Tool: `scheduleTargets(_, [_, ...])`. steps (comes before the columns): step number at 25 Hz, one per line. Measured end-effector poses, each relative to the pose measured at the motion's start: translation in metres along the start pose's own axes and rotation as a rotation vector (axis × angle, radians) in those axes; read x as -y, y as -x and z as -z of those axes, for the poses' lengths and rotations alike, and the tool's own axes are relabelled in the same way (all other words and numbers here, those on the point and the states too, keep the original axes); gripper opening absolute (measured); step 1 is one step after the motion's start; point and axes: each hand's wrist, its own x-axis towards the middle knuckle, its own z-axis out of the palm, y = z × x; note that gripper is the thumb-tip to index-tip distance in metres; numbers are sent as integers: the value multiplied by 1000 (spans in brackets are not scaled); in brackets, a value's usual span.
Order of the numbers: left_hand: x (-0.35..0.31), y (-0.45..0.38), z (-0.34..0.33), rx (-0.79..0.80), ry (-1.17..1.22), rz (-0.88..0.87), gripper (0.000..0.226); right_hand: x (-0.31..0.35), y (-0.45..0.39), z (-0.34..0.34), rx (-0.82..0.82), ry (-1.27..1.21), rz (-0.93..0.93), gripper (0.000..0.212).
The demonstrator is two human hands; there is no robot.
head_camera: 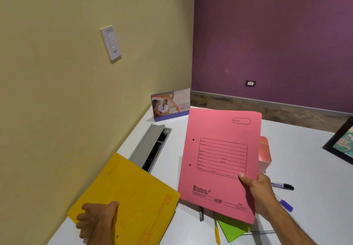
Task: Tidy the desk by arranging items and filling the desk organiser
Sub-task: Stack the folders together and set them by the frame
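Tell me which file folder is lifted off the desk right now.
The pink folder, held up by the right hand. The yellow folder stays low under the left hand.

Matt card pink folder [219, 160] and yellow folder [133, 197]; smooth white desk [305, 168].

White desk [305, 160] set into a wall corner. A desk calendar [170, 104] stands at the far left corner. A grey cable hatch [150, 147] with raised lid sits along the left edge. A framed picture [342, 143] lies at the right edge. A black marker [283, 186], blue marker [285, 203], yellow pen [216, 232] and green sheet [233, 229] lie near the front edge; a pink box [264, 153] stands mid-desk.
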Motion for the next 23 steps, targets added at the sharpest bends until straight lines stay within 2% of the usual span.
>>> scheduleTargets(3, [14, -8, -4, 53, 58, 114, 108, -1, 3, -11, 26, 8, 8, 25])
scheduleTargets(10, [31, -4, -6, 45, 121, 190, 110, -9, 13, -11, 38, 28, -6, 22])
scheduleTargets(14, [41, -15, -1, 55, 229, 255, 102, -10, 16, -11, 41, 43, -3, 21])
scheduleTargets(17, [45, -27, 2, 109, 285, 312, 80, -12, 17, -12, 41, 43, 0, 21])
scheduleTargets(19, [49, -29, 5, 137, 302, 280, 52, -14, 17, -13, 47, 37, -1, 22])
scheduleTargets(20, [51, -31, 6, 124, 313, 257, 46, -14, 18, -14, 53, 37, -2, 22])
scheduleTargets(21, [54, -32, 6, 108, 306, 229, 46, -14, 18, -15, 56, 36, -1, 22])
scheduleTargets(23, [57, -25, 11, 55, 441, 140, 47, -14, 18, -15, 70, 30, 9, 20])
